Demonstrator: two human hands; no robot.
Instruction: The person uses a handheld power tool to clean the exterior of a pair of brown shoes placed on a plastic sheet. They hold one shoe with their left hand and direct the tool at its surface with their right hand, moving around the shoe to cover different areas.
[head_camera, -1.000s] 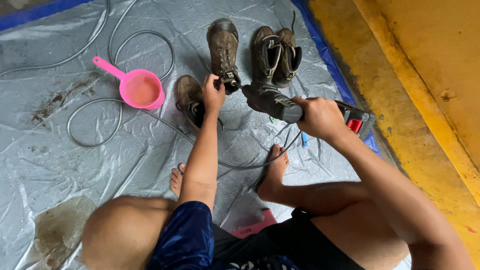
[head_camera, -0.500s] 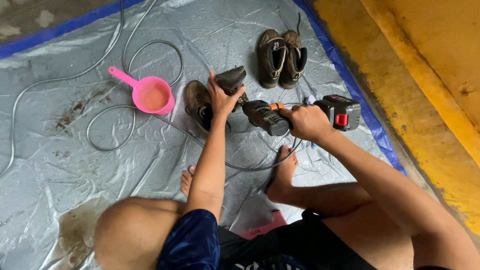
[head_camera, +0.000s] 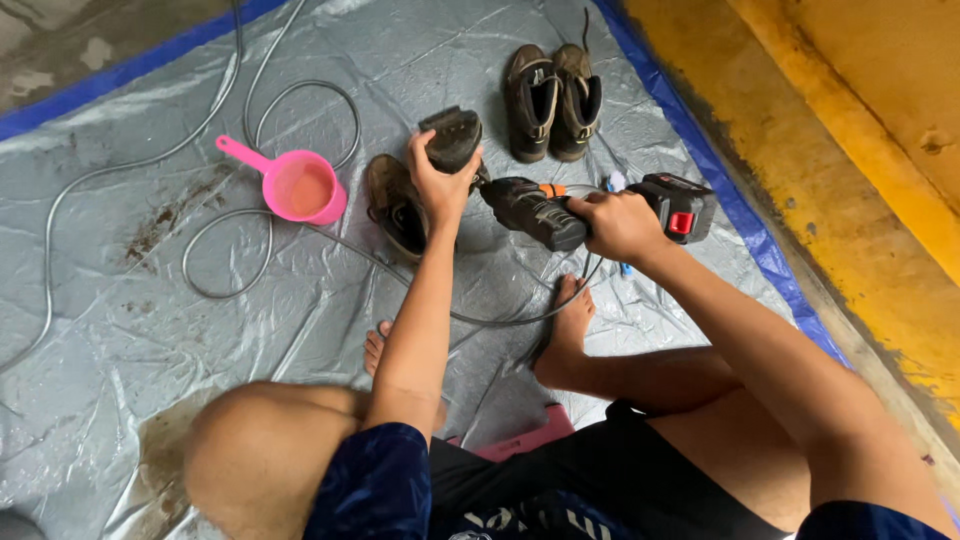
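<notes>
A dark boot (head_camera: 452, 138) is gripped by the left hand (head_camera: 440, 185); a black spray gun (head_camera: 560, 212), red-tabbed at its rear, is clenched by the right hand (head_camera: 615, 225).

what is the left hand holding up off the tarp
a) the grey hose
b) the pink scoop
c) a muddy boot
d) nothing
c: the left hand grips a muddy boot sole-up, while the pink scoop and grey hose lie untouched on the tarp.
</notes>
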